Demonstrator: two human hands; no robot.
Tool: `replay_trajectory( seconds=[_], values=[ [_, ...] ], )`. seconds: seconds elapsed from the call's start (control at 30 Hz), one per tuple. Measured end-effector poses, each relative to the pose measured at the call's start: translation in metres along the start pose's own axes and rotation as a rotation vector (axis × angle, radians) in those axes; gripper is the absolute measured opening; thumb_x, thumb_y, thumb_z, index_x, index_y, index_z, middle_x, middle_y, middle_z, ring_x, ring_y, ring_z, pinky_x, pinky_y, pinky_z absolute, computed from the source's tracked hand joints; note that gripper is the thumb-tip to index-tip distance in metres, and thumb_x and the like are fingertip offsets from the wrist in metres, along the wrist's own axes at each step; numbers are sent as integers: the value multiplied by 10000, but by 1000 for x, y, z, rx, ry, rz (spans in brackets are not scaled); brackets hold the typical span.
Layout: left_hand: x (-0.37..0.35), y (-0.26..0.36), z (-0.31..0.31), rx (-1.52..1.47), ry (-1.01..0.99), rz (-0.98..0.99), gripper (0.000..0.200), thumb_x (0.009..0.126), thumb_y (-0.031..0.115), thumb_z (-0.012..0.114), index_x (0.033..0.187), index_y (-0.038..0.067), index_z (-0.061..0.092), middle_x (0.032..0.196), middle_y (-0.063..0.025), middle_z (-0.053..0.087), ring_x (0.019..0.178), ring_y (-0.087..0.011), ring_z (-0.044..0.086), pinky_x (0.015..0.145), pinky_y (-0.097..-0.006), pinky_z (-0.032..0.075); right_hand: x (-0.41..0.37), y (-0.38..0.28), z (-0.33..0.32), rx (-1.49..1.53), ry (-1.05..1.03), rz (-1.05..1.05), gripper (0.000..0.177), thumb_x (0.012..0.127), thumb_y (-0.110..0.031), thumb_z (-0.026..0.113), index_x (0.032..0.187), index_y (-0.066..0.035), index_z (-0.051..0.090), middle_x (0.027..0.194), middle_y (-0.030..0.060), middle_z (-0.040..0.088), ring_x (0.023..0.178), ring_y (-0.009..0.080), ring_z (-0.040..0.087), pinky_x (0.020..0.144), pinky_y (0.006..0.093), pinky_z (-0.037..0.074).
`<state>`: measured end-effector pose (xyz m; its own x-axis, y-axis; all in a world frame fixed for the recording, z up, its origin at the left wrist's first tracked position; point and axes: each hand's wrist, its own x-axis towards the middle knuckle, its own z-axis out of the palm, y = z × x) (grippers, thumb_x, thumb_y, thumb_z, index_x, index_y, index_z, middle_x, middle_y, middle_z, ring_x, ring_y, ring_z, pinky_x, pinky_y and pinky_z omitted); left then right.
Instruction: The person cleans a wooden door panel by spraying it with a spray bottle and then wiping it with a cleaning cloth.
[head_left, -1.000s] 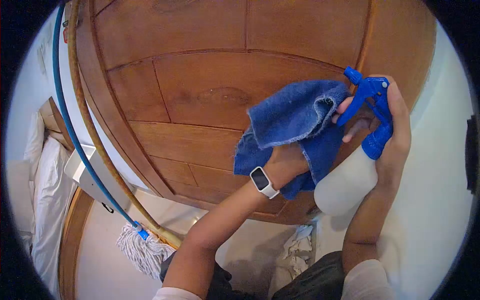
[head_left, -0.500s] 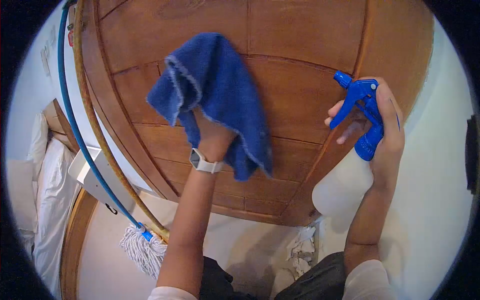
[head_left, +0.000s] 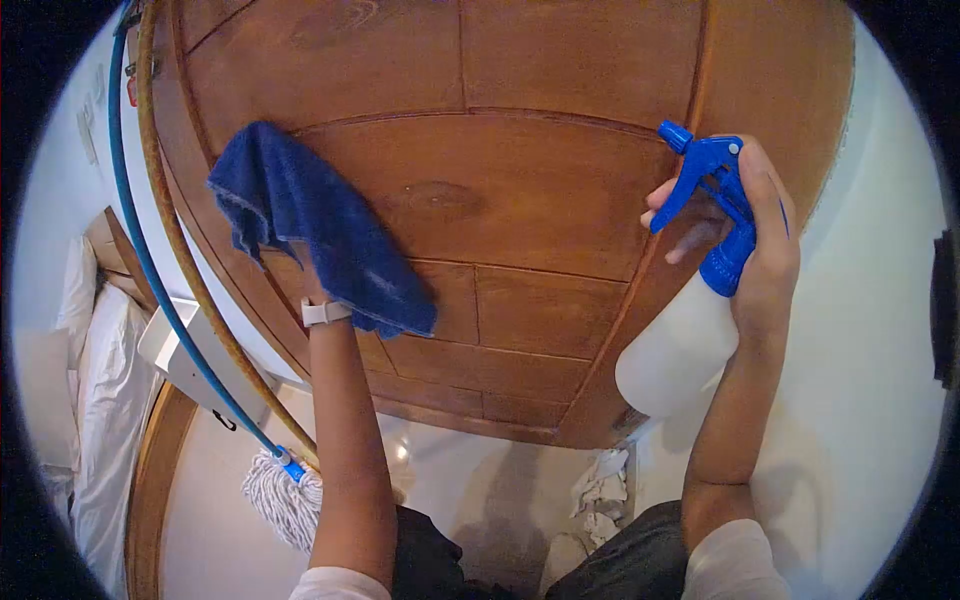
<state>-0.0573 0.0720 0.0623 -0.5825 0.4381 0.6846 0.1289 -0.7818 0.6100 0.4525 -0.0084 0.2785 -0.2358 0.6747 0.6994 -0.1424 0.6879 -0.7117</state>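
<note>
- The right hand (head_left: 765, 240) was wrapped tight around the neck of the spray bottle (head_left: 680, 350).
- The thumb lay along the back of the blue spray head (head_left: 712, 170). Two fingers (head_left: 668, 205) were curled by the trigger.
- The bottle was white and tilted. Its blue nozzle pointed up and to the left, at the wooden door (head_left: 520, 200). The bottle was held up in the air at the door's right edge.
- The left hand (head_left: 306, 286) held the blue cloth (head_left: 310, 225). The cloth hung over the hand and hid the fingers, so I could not see how they were bent.
- The cloth was pressed flat on the left side of the door, on a brown panel. One corner hung down to the right.
- A white watch (head_left: 325, 312) sat on the left wrist, just under the cloth.
- The two hands were well apart, one on each side of the door.
- A mop (head_left: 285, 495) leaned to the left of the door. It had a blue handle (head_left: 150, 270) and white strings on the floor.
- A wooden pole (head_left: 190, 260) leaned just beside the blue handle.
- A crumpled white rag (head_left: 600, 490) lay on the floor (head_left: 450, 480) near the bottom right of the door.
- A white wall (head_left: 860, 400) was on the right.
- White sheets (head_left: 90, 380) showed far to the left.
</note>
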Motion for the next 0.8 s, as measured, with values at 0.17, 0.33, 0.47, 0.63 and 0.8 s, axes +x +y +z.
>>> replay_trajectory(
  seconds=[0.17, 0.33, 0.47, 0.63, 0.8],
  values=[
    [8, -4, -15, 326, 112, 340, 573, 1097, 229, 493, 1592, 22, 289, 1627, -121, 339, 1454, -257, 356, 1264, -391, 219, 4, 3, -7, -1, 4, 20, 463, 1078, -456, 436, 1129, -34, 621, 897, 166, 742, 752, 220, 736, 550, 272, 540],
    [16, 14, 22, 641, 328, 638, 583, 1068, 258, 530, 1575, 40, 342, 1623, -134, 357, 1458, -279, 375, 1270, -401, 207, 4, 7, -14, 7, -14, 11, 472, 1077, -463, 439, 1136, -30, 620, 899, 167, 743, 751, 221, 739, 544, 270, 539],
    [-14, 35, 62, 724, 198, 577, 615, 1039, 291, 557, 1571, 54, 358, 1618, -136, 371, 1462, -289, 376, 1270, -410, 206, 2, 6, -13, 21, 4, 18, 479, 1076, -467, 441, 1137, -26, 619, 902, 167, 744, 755, 227, 742, 544, 271, 541],
    [-39, 56, 106, 820, 61, 567, 657, 1003, 332, 591, 1567, 72, 379, 1612, -137, 388, 1467, -302, 378, 1269, -421, 205, 2, 6, -10, -1, 21, 14, 479, 1078, -462, 435, 1145, -24, 617, 907, 171, 744, 760, 231, 742, 547, 274, 540],
    [-65, 81, 163, 894, -90, 622, 698, 967, 373, 625, 1563, 89, 399, 1607, -139, 405, 1472, -315, 379, 1269, -433, 204, 0, 7, -3, 0, 19, 6, 469, 1083, -445, 426, 1159, -22, 613, 903, 171, 741, 765, 228, 736, 550, 273, 537]
  ],
)
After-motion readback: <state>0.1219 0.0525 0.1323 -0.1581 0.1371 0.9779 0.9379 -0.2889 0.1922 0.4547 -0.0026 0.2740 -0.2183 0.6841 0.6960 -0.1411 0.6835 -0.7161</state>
